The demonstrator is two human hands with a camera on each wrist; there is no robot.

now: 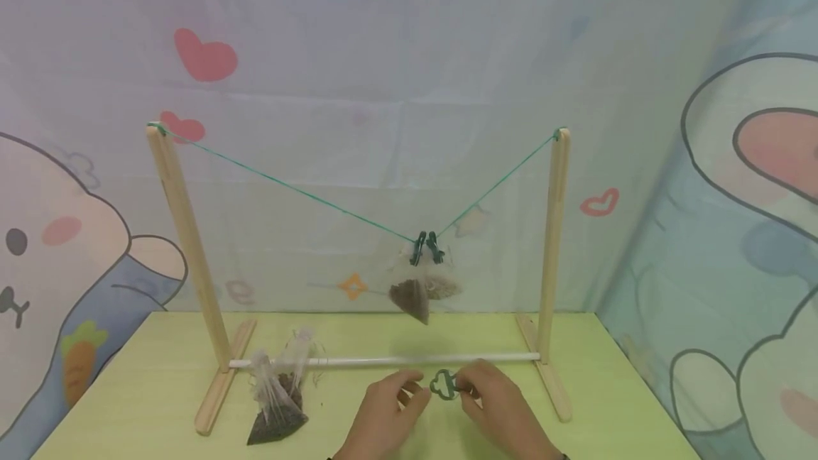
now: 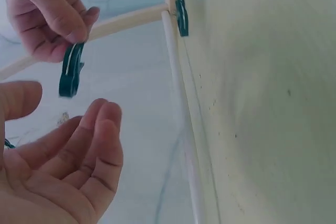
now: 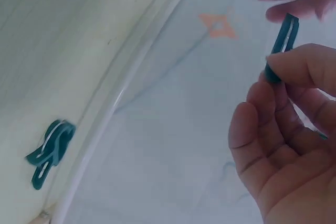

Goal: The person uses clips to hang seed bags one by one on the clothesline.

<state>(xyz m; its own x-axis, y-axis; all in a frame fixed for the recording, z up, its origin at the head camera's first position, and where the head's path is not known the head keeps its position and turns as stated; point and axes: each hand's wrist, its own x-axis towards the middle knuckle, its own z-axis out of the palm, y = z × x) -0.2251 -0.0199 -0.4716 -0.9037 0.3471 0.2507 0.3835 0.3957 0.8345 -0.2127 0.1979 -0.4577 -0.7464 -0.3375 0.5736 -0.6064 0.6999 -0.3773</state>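
Note:
My right hand (image 1: 495, 396) pinches a dark green clothespin (image 2: 69, 72) between thumb and fingers, above the yellow-green table. Just left of it is my left hand (image 1: 386, 407), its fingers relaxed and apart, with nothing in it; it does not touch the clothespin. Another green clothespin (image 3: 55, 145) lies on the table near the white rod in the right wrist view. Beyond my hands, two clothespins, a left one (image 1: 418, 248) and a right one (image 1: 436, 248), hold a dark-filled sheer bag (image 1: 410, 298) and a paler one (image 1: 442, 288) on a sagging green string (image 1: 307, 194).
The string runs between a left wooden post (image 1: 188, 247) and a right wooden post (image 1: 554, 247), whose feet are joined by a white rod (image 1: 383, 360). Sheer drawstring bags (image 1: 277, 423) with dark contents sit by the left foot. A printed cloth (image 1: 319, 41) hangs behind.

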